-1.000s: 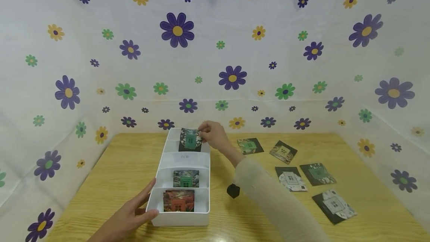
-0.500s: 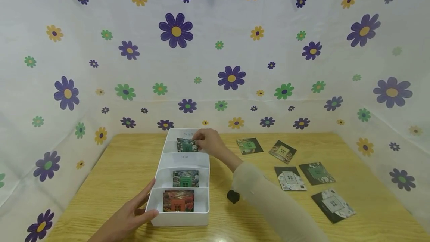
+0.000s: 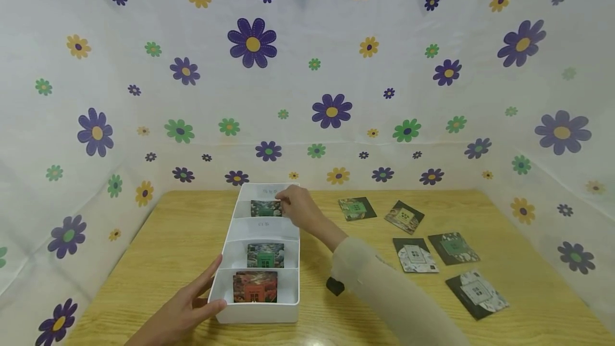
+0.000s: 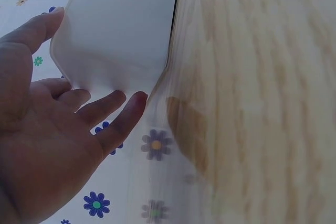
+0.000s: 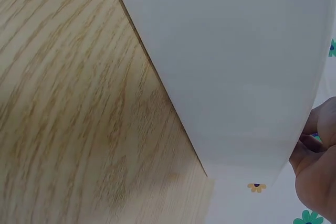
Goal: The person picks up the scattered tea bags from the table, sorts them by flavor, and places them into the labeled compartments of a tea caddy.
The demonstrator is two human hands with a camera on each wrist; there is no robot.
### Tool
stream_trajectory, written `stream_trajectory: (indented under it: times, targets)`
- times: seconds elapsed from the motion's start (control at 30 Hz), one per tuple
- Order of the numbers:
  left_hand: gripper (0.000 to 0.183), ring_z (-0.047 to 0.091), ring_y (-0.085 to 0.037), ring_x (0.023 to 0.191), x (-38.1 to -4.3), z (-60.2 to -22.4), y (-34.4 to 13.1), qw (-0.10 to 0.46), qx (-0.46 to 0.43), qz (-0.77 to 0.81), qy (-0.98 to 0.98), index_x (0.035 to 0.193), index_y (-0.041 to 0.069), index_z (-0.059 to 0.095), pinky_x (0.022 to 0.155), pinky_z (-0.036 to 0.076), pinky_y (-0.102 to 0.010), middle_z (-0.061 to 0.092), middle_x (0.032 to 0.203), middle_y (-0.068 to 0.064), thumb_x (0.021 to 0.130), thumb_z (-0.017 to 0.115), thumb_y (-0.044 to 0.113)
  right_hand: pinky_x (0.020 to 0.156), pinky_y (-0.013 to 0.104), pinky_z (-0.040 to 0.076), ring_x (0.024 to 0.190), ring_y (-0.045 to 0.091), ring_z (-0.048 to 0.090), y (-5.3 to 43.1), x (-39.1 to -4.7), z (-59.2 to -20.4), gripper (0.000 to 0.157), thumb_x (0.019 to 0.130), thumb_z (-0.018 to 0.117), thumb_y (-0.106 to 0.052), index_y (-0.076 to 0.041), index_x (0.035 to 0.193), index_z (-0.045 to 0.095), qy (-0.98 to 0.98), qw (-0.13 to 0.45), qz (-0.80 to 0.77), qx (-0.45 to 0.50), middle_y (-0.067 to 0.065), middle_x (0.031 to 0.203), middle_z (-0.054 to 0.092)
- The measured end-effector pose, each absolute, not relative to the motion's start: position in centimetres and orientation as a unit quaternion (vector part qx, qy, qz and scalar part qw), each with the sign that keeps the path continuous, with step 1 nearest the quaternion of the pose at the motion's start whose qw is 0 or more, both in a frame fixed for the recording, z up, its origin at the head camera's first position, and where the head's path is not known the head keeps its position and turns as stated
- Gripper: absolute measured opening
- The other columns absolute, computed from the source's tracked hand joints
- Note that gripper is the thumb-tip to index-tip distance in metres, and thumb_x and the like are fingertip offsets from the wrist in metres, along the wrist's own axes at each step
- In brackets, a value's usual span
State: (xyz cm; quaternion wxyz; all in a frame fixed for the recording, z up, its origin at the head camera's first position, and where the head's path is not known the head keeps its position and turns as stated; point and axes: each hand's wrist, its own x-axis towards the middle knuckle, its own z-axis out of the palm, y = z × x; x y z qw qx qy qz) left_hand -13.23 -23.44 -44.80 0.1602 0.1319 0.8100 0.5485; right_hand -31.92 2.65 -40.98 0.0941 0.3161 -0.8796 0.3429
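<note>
A white compartment box (image 3: 257, 313) stands lengthwise on the table. My left hand (image 3: 184, 303) rests against its front left corner, thumb on the front wall and fingers along the side; the left wrist view shows these fingers spread against the white wall (image 4: 115, 35). At the rearmost compartment my right hand (image 3: 300, 208) pinches the upper right corner of a dark green tea sachet (image 3: 264, 208), whose lower part is hidden in the slot. Closer in, a green sachet (image 3: 265, 256) and some red sachets (image 3: 254, 287) stand in the two front compartments.
Several flat sachets lie on the table (image 3: 182, 239) to the right, among them a green one (image 3: 357, 208), a tan one (image 3: 404, 217) and a white one (image 3: 475, 292). A small black object (image 3: 334, 285) sits by my right sleeve (image 3: 379, 282). Flowered cloth (image 3: 288, 84) encloses the table.
My right hand has moved down and slightly left, lowering the dark green sachet into the rearmost compartment, which uncovers the label behind it. My left hand has stayed put.
</note>
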Motion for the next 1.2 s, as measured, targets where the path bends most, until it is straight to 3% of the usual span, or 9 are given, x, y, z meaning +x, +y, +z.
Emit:
stream_trajectory:
  times: [0.23, 0.5, 0.87, 1.2]
  targets:
    - [0.074, 0.023, -0.043, 0.132, -13.2, -44.7, -23.4, 0.163, 0.129, 0.551, 0.808, 0.151, 0.028, 0.004, 0.085, 0.047, -0.036, 0.005, 0.153, -0.016, 0.096, 0.054, 0.022, 0.068, 0.025, 0.048, 0.080, 0.014, 0.058, 4.1, -31.7, -40.7, 0.021, 0.093, 0.054, -0.005, -0.001, 0.110, 0.067, -0.870, 0.154, 0.362, 0.299, 0.007, 0.099, 0.064]
    - [0.075, 0.022, -0.043, 0.133, -13.3, -44.7, -23.4, 0.155, 0.128, 0.543, 0.815, 0.151, 0.027, 0.005, 0.085, 0.047, -0.035, 0.006, 0.153, -0.016, 0.095, 0.055, 0.023, 0.062, 0.028, 0.049, 0.082, 0.018, 0.064, 7.6, -31.6, -40.3, 0.023, 0.092, 0.058, -0.008, -0.003, 0.113, 0.064, -0.855, 0.148, 0.438, 0.237, 0.005, 0.093, 0.068]
    - [0.075, 0.022, -0.043, 0.133, -13.3, -44.6, -23.4, 0.152, 0.128, 0.542, 0.817, 0.151, 0.027, 0.005, 0.085, 0.046, -0.031, 0.006, 0.154, -0.015, 0.095, 0.055, 0.022, 0.083, 0.041, 0.048, 0.102, 0.023, 0.060, 15.0, -30.4, -39.3, 0.034, 0.095, 0.055, -0.021, -0.008, 0.127, 0.057, -0.872, 0.067, 0.443, 0.198, 0.007, 0.112, 0.064]
    - [0.076, 0.024, -0.042, 0.132, -13.1, -44.7, -23.4, 0.152, 0.130, 0.543, 0.816, 0.151, 0.027, 0.005, 0.084, 0.047, -0.029, 0.007, 0.153, -0.016, 0.095, 0.056, 0.022, 0.082, 0.042, 0.049, 0.108, 0.028, 0.057, 21.0, -28.6, -38.9, 0.043, 0.095, 0.054, -0.034, -0.011, 0.132, 0.052, -0.880, 0.013, 0.440, 0.180, 0.011, 0.124, 0.057]
